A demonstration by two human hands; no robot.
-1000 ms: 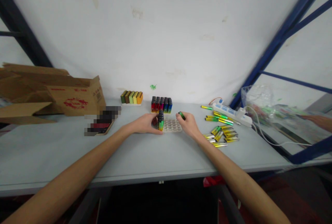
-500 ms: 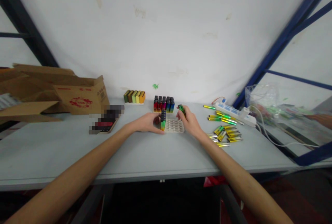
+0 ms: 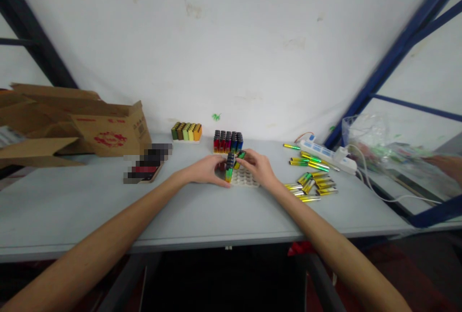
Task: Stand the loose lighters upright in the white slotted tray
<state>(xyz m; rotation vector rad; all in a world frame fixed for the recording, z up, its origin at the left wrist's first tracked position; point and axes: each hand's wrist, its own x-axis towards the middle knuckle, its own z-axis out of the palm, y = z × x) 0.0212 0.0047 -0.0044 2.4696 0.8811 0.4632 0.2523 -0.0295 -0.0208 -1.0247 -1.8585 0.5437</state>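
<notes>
A white tray with round holes [image 3: 247,178] lies on the table in front of me. Green-yellow lighters with black tops [image 3: 229,169] stand in a row at its left end. My left hand [image 3: 208,170] is curved around that end, thumb and fingers apart, steadying tray and lighters. My right hand [image 3: 258,167] pinches one green-yellow lighter [image 3: 239,159], tilted, over the tray just right of the row. Several more gold and green lighters [image 3: 308,186] lie loose to the right of my right hand.
Behind the tray stand red-to-blue lighters [image 3: 228,142]; left of them are green-to-orange ones [image 3: 186,132]. A phone [image 3: 153,170] and open cardboard box [image 3: 111,131] lie left. At right are a power strip [image 3: 327,154], its cable, plastic bags [image 3: 366,134] and another person's hand.
My right hand has moved left with its lighter, from over the tray's right side to beside the standing row. My left hand stays at the tray's left end.
</notes>
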